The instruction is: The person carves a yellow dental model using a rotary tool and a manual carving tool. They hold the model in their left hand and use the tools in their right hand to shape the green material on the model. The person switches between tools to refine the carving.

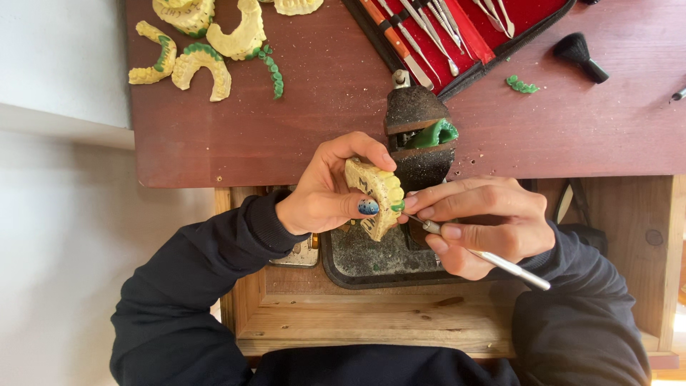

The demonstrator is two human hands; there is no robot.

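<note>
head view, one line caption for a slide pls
Left hand holds a yellow dental cast while the right hand works a thin metal tool against it, above an open wooden drawer.

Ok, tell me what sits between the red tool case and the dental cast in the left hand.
In the head view, a dark bench peg carrying a green wax piece lies between the red tool case and the dental cast.

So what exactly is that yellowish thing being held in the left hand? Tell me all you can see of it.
The yellowish dental cast looks like pale plaster, a chunky arch-shaped block with a row of moulded teeth along one edge and dark marks on its side. A bit of green shows at its right edge. The left hand grips it, thumb across the front, above an open wooden drawer. The right hand brings the metal tool tip to that right edge.
</note>
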